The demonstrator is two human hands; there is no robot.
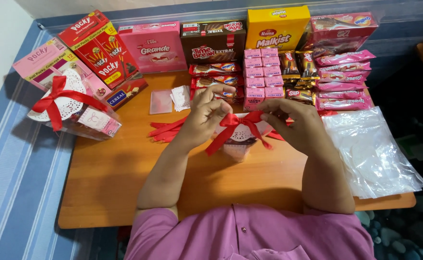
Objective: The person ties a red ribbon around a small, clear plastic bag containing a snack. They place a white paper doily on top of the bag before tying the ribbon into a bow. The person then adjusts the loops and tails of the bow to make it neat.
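Closest to me I saw the pink shirt (250,236) and two bare arms reaching out over the wooden surface (110,178). The left hand (206,115) had its grip pinched tight on the red ribbon (233,126), thumb and fingers pressed together on the left side of the bow. The right hand (295,126) had its grip closed on the ribbon's right side, fingers curled in. One ribbon tail hung down toward me. The bow sat on top of a small clear packet (236,144) with a white lace paper in it, standing in the middle of the surface between both hands.

To the right lay a pile of clear plastic bags (372,154). To the left, past the left hand, lay more red ribbon strips (166,130). Further left sat a finished packet (74,113) with a red bow on it, well apart from the hands.

Behind the hands I saw small clear squares (161,101), then stacks of little pink boxes (262,79) and rows of wrapped snack bars (344,79). Along the far edge stood big snack boxes (214,42), red, pink, brown and yellow.
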